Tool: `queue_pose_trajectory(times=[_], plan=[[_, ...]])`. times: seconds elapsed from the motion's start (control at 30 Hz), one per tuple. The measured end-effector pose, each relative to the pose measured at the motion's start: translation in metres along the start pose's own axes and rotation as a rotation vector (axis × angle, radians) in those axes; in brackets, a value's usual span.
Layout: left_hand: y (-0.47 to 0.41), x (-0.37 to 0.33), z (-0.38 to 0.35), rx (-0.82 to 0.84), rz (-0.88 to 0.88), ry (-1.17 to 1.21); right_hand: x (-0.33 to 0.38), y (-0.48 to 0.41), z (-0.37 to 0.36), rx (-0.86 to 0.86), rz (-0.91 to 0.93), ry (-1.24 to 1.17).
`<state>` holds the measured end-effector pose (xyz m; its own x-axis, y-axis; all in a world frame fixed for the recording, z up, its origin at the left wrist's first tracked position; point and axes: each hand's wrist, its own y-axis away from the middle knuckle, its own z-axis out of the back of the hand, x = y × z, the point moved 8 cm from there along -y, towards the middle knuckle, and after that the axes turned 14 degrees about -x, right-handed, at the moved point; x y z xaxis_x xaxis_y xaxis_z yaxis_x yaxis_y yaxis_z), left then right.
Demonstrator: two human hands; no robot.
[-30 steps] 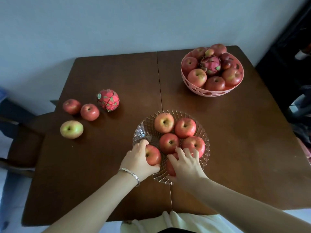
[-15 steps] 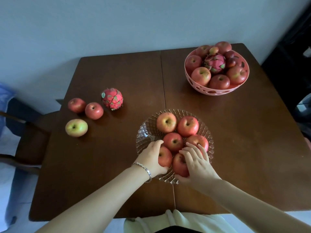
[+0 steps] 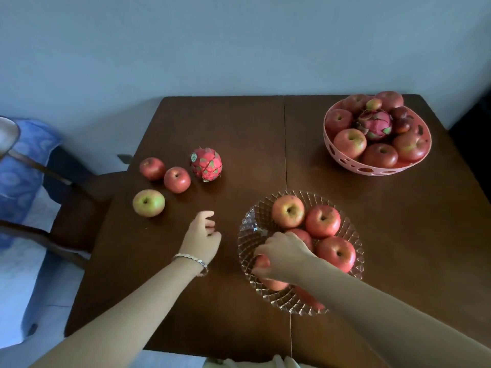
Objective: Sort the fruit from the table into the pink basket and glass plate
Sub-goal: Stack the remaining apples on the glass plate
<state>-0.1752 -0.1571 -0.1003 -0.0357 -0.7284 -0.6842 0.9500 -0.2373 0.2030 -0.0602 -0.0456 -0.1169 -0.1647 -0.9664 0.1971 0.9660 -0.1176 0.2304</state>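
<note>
The left hand [image 3: 202, 236] hung palm down with loosely curled, empty fingers, a bracelet [image 3: 190, 260] at its wrist. The right hand [image 3: 283, 254] reached across, its fingers closed around an apple [image 3: 261, 261].

My left hand [image 3: 202, 239] hangs empty over the bare table [image 3: 239, 144], fingers loosely curled, between the loose fruit and the glass plate [image 3: 248, 227]. My right hand [image 3: 283, 254] is down in the plate's near-left part, fingers wrapped on an apple [image 3: 261, 261]. Four more apples fill the plate's far and right side. On the table to the left lie a dragon fruit [image 3: 206, 164], two red apples [image 3: 164, 173] and a greenish apple [image 3: 148, 203]. The pink basket [image 3: 377, 170] at far right is heaped with fruit.
</note>
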Motion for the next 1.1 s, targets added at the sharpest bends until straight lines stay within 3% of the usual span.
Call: queue_pose_trajectory(times=[0.1,0.23,0.57,0.67,0.87,1.0,1.1], plan=[[-0.044,0.028,0.037,-0.206,0.023,-0.242,-0.001,-0.009,-0.004,0.074,-0.048,0.020],[-0.095,0.069,0.057,-0.196,0.128,-0.515,-0.005,-0.013,-0.004,0.101,-0.107,0.000],[-0.132,0.078,0.062,-0.209,0.068,-0.634,-0.005,-0.008,-0.002,0.102,-0.158,-0.055],[-0.106,0.067,0.057,-0.168,0.067,-0.530,-0.005,0.002,-0.002,0.018,-0.214,-0.153],[-0.017,-0.006,0.026,0.009,-0.181,-0.187,-0.001,0.033,-0.001,-0.137,-0.182,-0.294],[0.016,-0.049,-0.021,0.109,-0.494,-0.386,-0.012,0.042,-0.003,-0.178,-0.223,-0.381],[0.022,-0.055,-0.061,0.211,-0.565,-0.593,-0.015,0.049,-0.002,-0.240,-0.252,-0.399]])
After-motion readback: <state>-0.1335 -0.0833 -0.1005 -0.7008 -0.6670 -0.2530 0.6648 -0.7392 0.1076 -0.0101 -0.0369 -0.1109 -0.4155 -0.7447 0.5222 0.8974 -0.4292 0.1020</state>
